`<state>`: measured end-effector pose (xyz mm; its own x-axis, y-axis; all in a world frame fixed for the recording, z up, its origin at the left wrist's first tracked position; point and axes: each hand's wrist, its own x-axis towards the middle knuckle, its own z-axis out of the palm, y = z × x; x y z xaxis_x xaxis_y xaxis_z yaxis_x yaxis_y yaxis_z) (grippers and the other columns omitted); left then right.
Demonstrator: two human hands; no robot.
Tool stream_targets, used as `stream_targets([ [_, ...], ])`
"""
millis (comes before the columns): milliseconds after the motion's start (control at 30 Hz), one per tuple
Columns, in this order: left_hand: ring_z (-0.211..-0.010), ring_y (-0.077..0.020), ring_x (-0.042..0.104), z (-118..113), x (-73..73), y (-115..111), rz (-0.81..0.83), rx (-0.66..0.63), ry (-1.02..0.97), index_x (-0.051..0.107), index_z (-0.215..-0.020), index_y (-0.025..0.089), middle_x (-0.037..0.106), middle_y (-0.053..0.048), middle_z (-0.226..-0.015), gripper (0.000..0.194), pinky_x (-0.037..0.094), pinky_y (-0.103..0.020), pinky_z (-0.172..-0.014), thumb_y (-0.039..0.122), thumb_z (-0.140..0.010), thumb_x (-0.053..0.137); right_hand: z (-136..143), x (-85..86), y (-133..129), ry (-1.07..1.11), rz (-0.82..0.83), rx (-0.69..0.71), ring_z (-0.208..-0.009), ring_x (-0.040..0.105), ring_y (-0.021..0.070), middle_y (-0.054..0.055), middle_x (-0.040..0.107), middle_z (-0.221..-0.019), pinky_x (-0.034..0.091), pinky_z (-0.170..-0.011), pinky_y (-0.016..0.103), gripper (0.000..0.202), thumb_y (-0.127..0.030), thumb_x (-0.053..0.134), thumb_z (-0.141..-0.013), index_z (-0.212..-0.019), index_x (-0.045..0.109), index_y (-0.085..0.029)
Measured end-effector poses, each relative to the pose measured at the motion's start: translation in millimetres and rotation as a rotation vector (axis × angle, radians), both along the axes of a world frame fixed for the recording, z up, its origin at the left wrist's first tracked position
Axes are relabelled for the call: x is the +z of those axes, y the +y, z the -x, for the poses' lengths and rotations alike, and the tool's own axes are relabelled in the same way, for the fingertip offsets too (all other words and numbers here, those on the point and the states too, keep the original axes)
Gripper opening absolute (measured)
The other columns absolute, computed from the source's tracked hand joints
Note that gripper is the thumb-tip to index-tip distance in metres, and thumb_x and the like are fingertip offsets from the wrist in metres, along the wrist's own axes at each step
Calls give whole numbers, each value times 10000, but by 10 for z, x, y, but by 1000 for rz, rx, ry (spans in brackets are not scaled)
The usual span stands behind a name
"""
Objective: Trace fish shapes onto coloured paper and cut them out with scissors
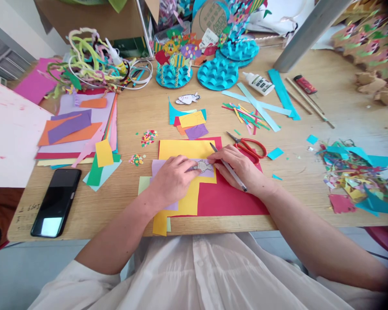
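Pinning lilac paper strip (pixel 210 173), left hand (pixel 178 173) presses; right hand (pixel 237 167) grasps slim clear pen (pixel 232 171). Paper likely creases: hold edges.

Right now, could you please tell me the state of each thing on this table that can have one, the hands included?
Right hand: closed on the pen.
Pen: held, slanting.
Left hand: palm down on the lilac paper.
Lilac paper: flat, with a fish figure on it.
Scissors: lying loose.
White glue bottle: on its side.
Yellow-labelled glue bottle: tilted, nozzle upward.
Phone: face up, screen mostly dark.
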<state>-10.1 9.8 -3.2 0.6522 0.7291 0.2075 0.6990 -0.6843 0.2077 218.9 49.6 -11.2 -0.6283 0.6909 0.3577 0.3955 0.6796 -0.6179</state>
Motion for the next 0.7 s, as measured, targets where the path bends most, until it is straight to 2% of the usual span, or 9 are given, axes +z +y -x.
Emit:
stream_targets([
  [500, -1050, -217, 545, -6, 7, 0, 5, 1, -4, 698, -1065, 184, 677, -64, -1126, 302, 464, -374, -890, 64, -889, 484, -9, -25, 11, 28, -29, -33, -842, 594, 232, 79, 667, -894, 511, -729, 394, 279, -114, 412, -944, -1117, 592, -238],
  [700, -1053, -218, 548, -11, 15, -6, 12, 7, 7, 696, -1070, 186, 673, -69, -1130, 301, 466, -378, -892, 67, -887, 490, -3, -52, 19, 12, -50, -46, -839, 595, 240, 78, 673, -893, 507, -749, 404, 177, -172, 513, -924, -1072, 592, -227],
])
